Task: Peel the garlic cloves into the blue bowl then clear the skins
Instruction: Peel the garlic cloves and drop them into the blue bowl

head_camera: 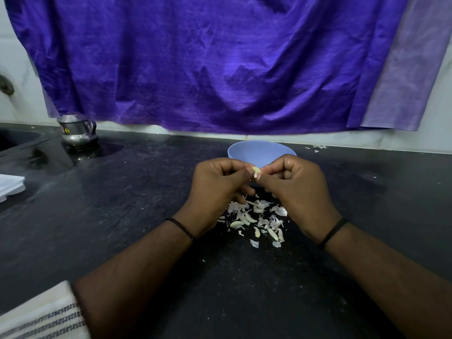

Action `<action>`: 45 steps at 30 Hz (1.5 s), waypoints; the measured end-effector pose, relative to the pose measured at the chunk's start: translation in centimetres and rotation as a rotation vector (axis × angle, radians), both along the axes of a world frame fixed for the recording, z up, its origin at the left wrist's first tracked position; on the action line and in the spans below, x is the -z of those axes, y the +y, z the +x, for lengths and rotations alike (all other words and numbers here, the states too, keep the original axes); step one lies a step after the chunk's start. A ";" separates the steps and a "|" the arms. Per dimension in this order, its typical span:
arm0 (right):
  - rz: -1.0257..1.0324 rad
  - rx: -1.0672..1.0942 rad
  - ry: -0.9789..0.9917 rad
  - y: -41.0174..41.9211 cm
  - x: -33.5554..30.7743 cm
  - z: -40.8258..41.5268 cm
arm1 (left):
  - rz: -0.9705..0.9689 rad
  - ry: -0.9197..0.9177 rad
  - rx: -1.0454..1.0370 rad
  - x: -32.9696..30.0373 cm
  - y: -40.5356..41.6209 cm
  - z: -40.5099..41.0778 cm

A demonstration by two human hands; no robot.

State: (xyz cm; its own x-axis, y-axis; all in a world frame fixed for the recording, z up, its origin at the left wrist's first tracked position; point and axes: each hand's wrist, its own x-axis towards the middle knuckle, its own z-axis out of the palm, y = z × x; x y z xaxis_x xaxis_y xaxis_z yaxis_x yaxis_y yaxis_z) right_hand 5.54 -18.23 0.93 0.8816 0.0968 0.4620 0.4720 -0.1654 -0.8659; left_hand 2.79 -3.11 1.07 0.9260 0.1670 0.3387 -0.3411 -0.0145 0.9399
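Both hands point(217, 189) point(297, 189) pinch one garlic clove point(256, 170) (above skins point(256, 217)).

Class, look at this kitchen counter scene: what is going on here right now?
A person is peeling garlic. Both hands, the left hand and the right hand, pinch one garlic clove between their fingertips, held above the near edge of the blue bowl. A pile of skins and cloves lies on the dark counter below the hands, not yet cleared. What is inside the bowl cannot be seen.
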 end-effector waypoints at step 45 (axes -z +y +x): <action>-0.187 0.014 -0.192 0.1 -0.1 -0.6 | 0.160 -0.037 -0.098 0.6 0.0 0.3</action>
